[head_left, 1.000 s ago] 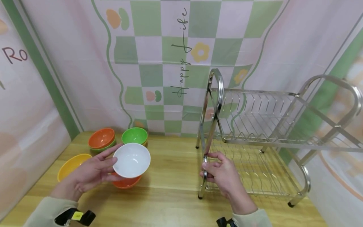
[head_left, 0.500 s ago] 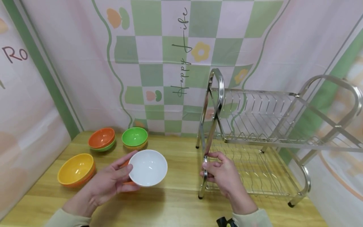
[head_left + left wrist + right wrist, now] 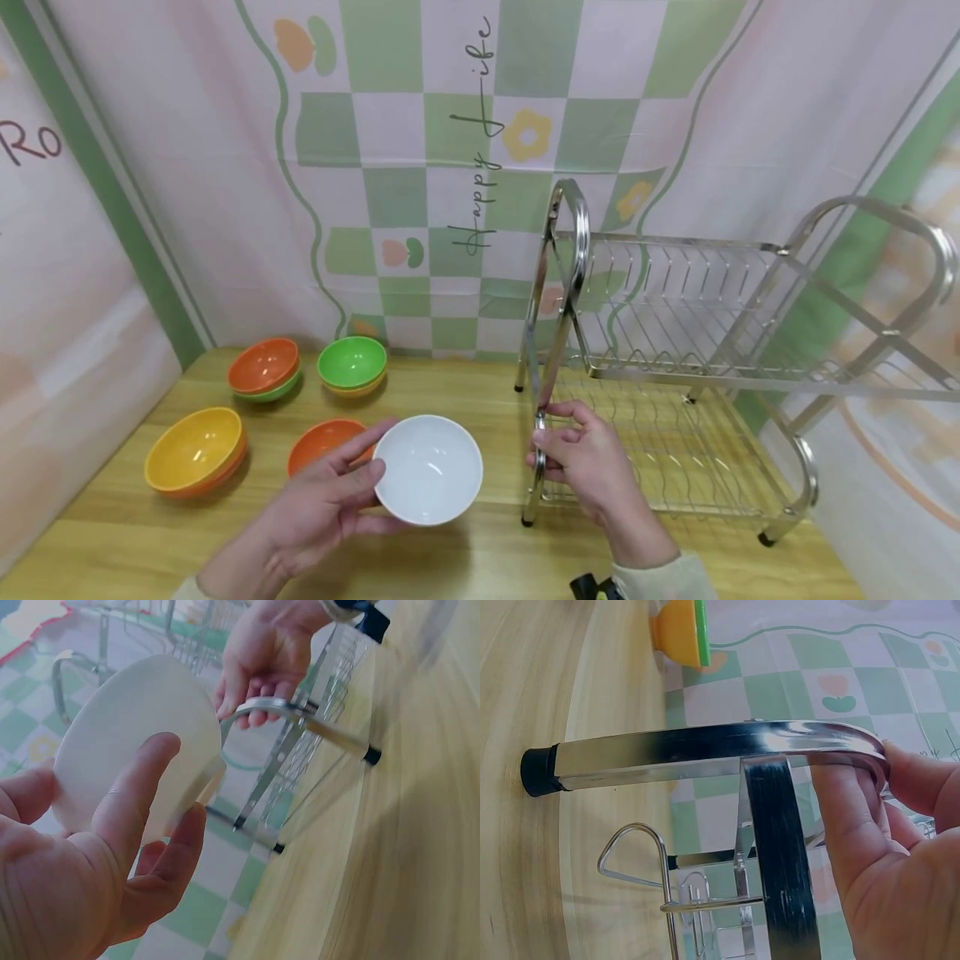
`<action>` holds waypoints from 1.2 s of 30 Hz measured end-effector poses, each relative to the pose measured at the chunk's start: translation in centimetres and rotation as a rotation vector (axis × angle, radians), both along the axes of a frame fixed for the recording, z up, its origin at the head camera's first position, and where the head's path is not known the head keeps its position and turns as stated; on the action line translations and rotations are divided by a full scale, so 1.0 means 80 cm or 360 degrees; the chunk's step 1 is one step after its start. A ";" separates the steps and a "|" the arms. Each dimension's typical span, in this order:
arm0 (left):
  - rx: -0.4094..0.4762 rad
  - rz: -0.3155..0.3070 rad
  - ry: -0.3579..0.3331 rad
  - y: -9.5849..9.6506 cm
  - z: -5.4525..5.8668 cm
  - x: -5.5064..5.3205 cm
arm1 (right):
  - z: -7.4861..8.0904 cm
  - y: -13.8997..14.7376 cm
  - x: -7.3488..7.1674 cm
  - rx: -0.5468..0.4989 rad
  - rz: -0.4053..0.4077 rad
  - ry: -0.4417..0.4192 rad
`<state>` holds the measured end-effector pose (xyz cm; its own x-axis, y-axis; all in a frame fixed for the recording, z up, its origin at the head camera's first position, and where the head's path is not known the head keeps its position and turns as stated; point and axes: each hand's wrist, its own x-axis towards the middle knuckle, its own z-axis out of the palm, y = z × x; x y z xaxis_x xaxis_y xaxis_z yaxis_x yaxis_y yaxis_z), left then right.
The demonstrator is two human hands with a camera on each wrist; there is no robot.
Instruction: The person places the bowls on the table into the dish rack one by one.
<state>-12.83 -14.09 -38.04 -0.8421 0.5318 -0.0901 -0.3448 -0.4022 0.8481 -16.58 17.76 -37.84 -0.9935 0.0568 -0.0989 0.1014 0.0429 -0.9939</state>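
My left hand holds a white bowl by its left side, thumb at the rim and fingers beneath. In the left wrist view the bowl's pale outside faces the palm. The bowl is held up over the table, its inside tilted towards the head camera. My right hand grips the left front leg of a two-tier metal dish rack; the right wrist view shows the thumb and fingers around the bent tube. An orange bowl stands behind the left hand, partly hidden by it.
On the wooden table, a yellow bowl sits in an orange one at left. Behind are an orange bowl on a green one and a green bowl on a yellow one. A patterned curtain hangs at the back.
My left hand has carried the white bowl to the right and nearer, away from above the orange bowl, which now shows more. My right hand stays on the rack.
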 end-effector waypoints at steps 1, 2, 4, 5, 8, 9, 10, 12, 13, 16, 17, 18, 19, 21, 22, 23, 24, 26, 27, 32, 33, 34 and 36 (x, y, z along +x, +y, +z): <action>-0.0003 -0.0001 -0.0003 0.003 0.000 0.001 | 0.000 -0.001 0.000 0.0000 -0.0003 -0.0002; -0.0004 -0.0004 -0.0005 0.005 0.000 0.002 | 0.000 -0.001 0.000 0.0003 -0.0005 0.0000; -0.0017 -0.0008 -0.0004 0.009 -0.001 0.003 | 0.001 -0.002 0.000 0.0010 0.0000 0.0004; -0.0018 -0.0009 -0.0005 0.010 -0.002 0.003 | 0.001 -0.002 0.000 0.0012 0.0005 0.0006; -0.0021 -0.0020 -0.0008 0.014 -0.004 0.004 | 0.001 -0.003 0.000 0.0025 0.0010 0.0011; -0.0021 -0.0023 -0.0011 0.015 -0.005 0.005 | 0.001 -0.003 0.000 0.0027 0.0009 0.0010; -0.0018 -0.0024 -0.0015 0.016 -0.005 0.005 | 0.001 -0.003 0.000 0.0026 0.0005 0.0007; -0.0012 -0.0028 -0.0019 0.017 -0.006 0.005 | 0.002 -0.004 0.001 0.0035 -0.0007 0.0016; -0.0012 -0.0026 -0.0022 0.017 -0.007 0.005 | 0.002 -0.004 0.002 0.0047 -0.0011 0.0026; -0.0017 -0.0019 -0.0030 0.017 -0.007 0.006 | 0.002 -0.001 0.008 0.0194 -0.0007 0.0099; -0.0019 -0.0016 -0.0034 0.017 -0.007 0.006 | 0.004 0.001 0.012 0.0263 -0.0010 0.0123; -0.0022 -0.0014 -0.0037 0.017 -0.007 0.006 | 0.006 0.004 0.016 0.0333 -0.0020 0.0144; -0.0024 -0.0011 -0.0040 0.016 -0.007 0.007 | 0.008 0.007 0.021 0.0417 -0.0042 0.0164; -0.0026 -0.0010 -0.0045 0.016 -0.007 0.007 | 0.016 0.014 0.030 0.0498 -0.0107 0.0176; -0.0026 -0.0009 -0.0048 0.016 -0.007 0.007 | 0.021 0.017 0.034 0.0498 -0.0142 0.0167; -0.0025 -0.0009 -0.0049 0.016 -0.008 0.007 | 0.026 0.020 0.038 0.0474 -0.0168 0.0169; -0.0023 -0.0008 -0.0052 0.016 -0.008 0.007 | 0.030 0.022 0.041 0.0438 -0.0192 0.0162; -0.0015 -0.0008 -0.0058 0.016 -0.008 0.007 | 0.037 0.025 0.047 0.0326 -0.0202 0.0143; -0.0008 -0.0009 -0.0062 0.016 -0.008 0.007 | 0.039 0.025 0.050 0.0260 -0.0186 0.0137; 0.0002 -0.0009 -0.0065 0.017 -0.008 0.006 | 0.037 0.028 0.066 -0.0111 -0.0033 0.0084; 0.0002 -0.0010 -0.0063 0.017 -0.008 0.006 | 0.036 0.030 0.069 -0.0189 0.0042 0.0083; 0.0001 -0.0011 -0.0061 0.017 -0.008 0.006 | 0.034 0.031 0.072 -0.0263 0.0131 0.0076; 0.0002 -0.0013 -0.0058 0.017 -0.007 0.006 | 0.030 0.035 0.075 -0.0406 0.0378 0.0091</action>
